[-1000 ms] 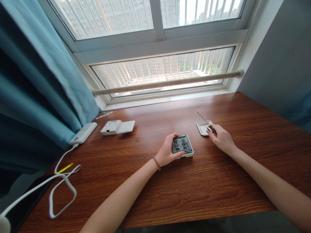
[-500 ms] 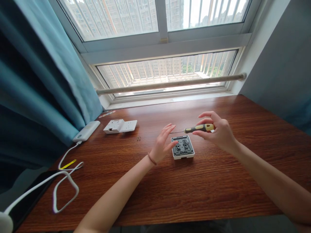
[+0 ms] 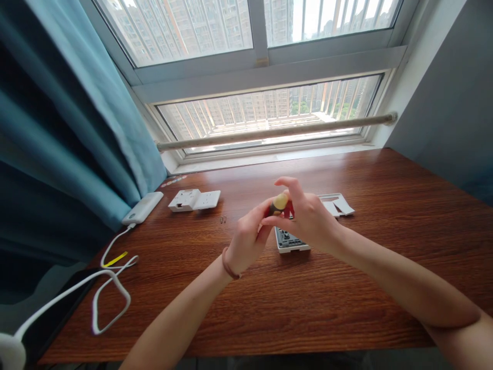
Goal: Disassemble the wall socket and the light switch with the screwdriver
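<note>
The right hand's (image 3: 314,218) fingers are clamped on a screwdriver (image 3: 280,202) and the left hand's (image 3: 244,234) bend against it, their grip hidden. Just below them sits the switch box (image 3: 293,247), seemingly partway through the work: its white cover (image 3: 347,206) lies off to their right, the dark insides remain in place. Two screws (image 3: 223,219) and an opened white box (image 3: 188,200) lie to their left.

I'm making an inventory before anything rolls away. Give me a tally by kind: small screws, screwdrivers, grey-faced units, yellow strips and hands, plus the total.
Small screws: 2
Screwdriver: 1
Grey-faced unit: 1
Yellow strip: 1
Hands: 2 (left hand, right hand)
Total: 7
</note>
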The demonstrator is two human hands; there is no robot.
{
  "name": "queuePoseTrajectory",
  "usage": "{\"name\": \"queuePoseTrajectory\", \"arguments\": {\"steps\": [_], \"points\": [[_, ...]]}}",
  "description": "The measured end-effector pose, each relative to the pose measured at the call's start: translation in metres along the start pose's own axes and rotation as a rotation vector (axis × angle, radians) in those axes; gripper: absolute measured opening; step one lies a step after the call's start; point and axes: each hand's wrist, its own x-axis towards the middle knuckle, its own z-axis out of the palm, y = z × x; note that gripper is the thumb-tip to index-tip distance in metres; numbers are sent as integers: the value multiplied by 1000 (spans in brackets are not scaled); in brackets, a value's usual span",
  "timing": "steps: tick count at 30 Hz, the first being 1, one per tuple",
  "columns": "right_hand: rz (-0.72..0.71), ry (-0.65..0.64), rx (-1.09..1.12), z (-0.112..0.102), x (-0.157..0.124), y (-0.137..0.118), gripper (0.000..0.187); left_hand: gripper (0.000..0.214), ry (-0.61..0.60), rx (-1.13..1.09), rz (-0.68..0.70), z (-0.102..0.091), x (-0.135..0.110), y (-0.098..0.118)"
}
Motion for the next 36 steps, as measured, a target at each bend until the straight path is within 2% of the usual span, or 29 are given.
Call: {"name": "queuePoseTrajectory", "arguments": {"steps": [4,6,7,9,12,14,23,36], "points": [[2,36,119,4,-15,22,48,20,119,-354,-181,-9,8,-6],[-35,-57,81,10,-29,43,49,18,158,-453,-219,-17,15,-12],[-48,-113,59,15,-37,55,57,19,158,-480,-232,-20,19,-15],[-68,-209,52,26,-52,77,76,24,112,-528,-257,-25,27,-20],[-77,-272,21,39,-69,95,87,28,-9,-598,-292,-23,34,-28],[-72,-277,-4,44,-75,97,86,27,-45,-614,-287,-19,36,-33],[-61,-239,-54,53,-79,96,74,24,-56,-573,-235,1,24,-46],[-64,-241,-69,53,-80,97,69,22,-90,-545,-217,5,22,-46]]}}
